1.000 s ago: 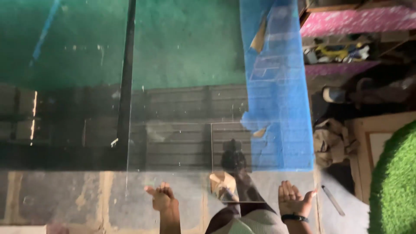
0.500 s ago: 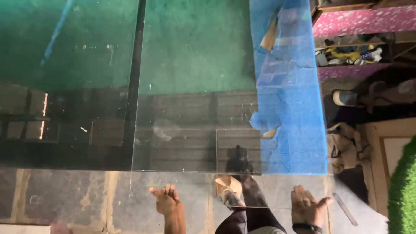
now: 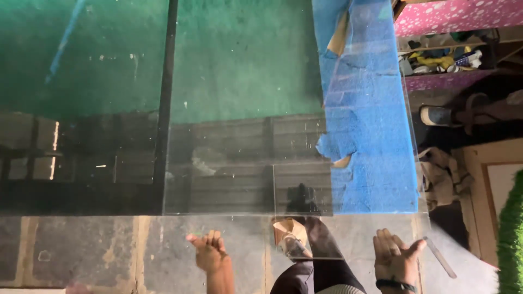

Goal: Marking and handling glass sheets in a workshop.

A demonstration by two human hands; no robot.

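A large clear glass sheet (image 3: 245, 179) lies on a table covered in green felt (image 3: 239, 65) and blue felt (image 3: 370, 120), and its near edge overhangs the table. My left hand (image 3: 210, 253) curls its fingers at that near edge. My right hand (image 3: 395, 261), with a black wristband, lies palm up and flat under the sheet's near right corner. A smaller glass pane (image 3: 302, 209) shows between my hands. My sandalled foot (image 3: 289, 242) and dark trouser leg are visible through the glass.
A black strip (image 3: 166, 109) runs across the table to the left of the sheet. On the floor at right are a flat metal strip (image 3: 441, 258), a cloth bundle (image 3: 444, 174), a shoe (image 3: 436, 115), a wooden board (image 3: 490, 179) and green turf (image 3: 512, 234). A cluttered shelf (image 3: 441, 57) stands at the back right.
The view has drifted, so the table sits further right in frame. Both hands stay at the sheet's near edge; the right hand is a little further right.
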